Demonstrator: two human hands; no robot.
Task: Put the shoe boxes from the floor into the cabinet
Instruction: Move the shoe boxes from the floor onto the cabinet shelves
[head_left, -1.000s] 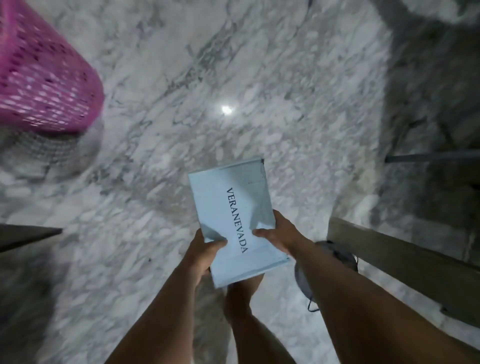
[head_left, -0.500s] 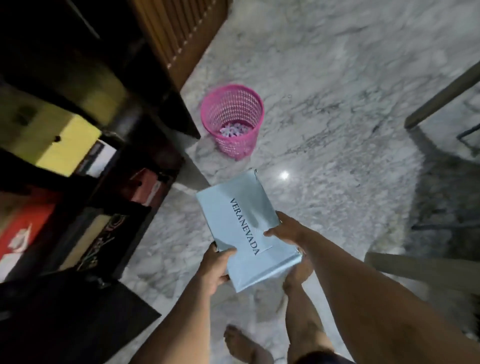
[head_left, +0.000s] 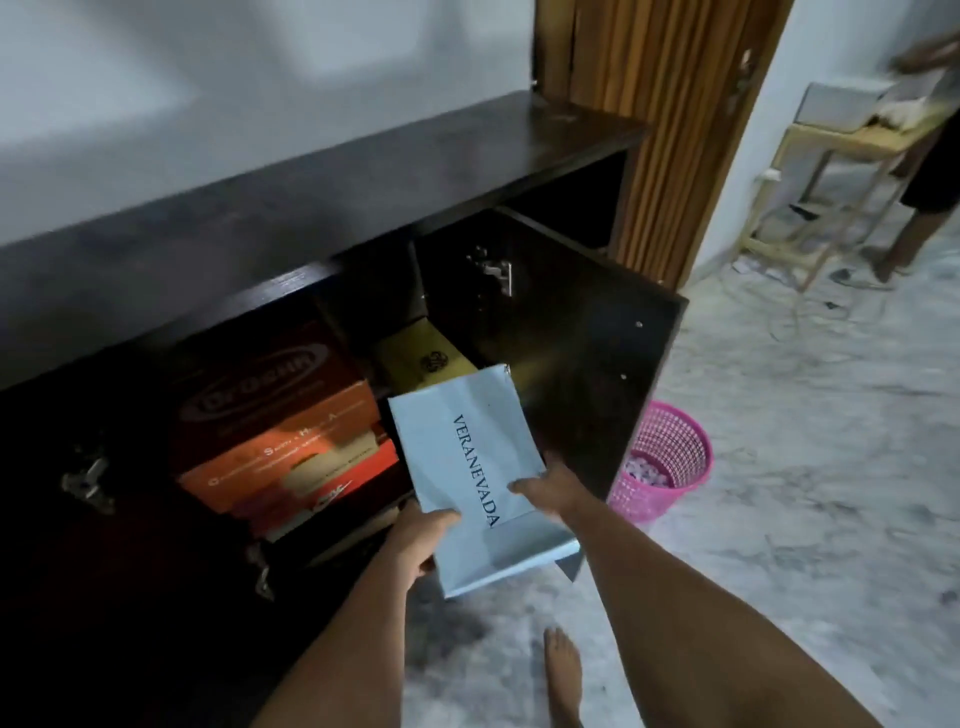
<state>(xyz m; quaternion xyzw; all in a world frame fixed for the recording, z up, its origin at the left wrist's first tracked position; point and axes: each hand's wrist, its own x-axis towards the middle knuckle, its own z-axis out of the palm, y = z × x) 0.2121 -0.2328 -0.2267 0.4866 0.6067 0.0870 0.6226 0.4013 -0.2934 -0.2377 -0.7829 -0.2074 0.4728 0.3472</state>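
Marble floor (head_left: 779, 519) underfoot, grey and white, with a bare foot (head_left: 561, 670) planted right below the arms. Both hands are on the pale blue shoe box (head_left: 467, 467) with VERANEVADA printed down the lid: left hand (head_left: 415, 535) wraps its near left corner, thumb on top and fingers underneath, while the right hand (head_left: 550, 491) clamps the right edge the same way. So neither hand is free, and the box is up in the air, tilted, with its far end aimed at the cabinet (head_left: 363, 182) opening.

Just past the box's far end sits a yellowish box (head_left: 415, 358) on the shelf inside. Left of the left hand there's an orange and red stack of shoe boxes (head_left: 291, 441) already filling that bay. To the right of the right hand the open cabinet door (head_left: 571, 353) hangs out, with a pink basket (head_left: 665, 462) on the floor behind it.

If I were doing this, I'd level the box first, then slide it in long end first between the red stack and the door. Looks like the gap is tight, so keep the right elbow in or it'll knock the door. Whether it lands on the yellow one or beside it, I can't tell from here, too dark in there.
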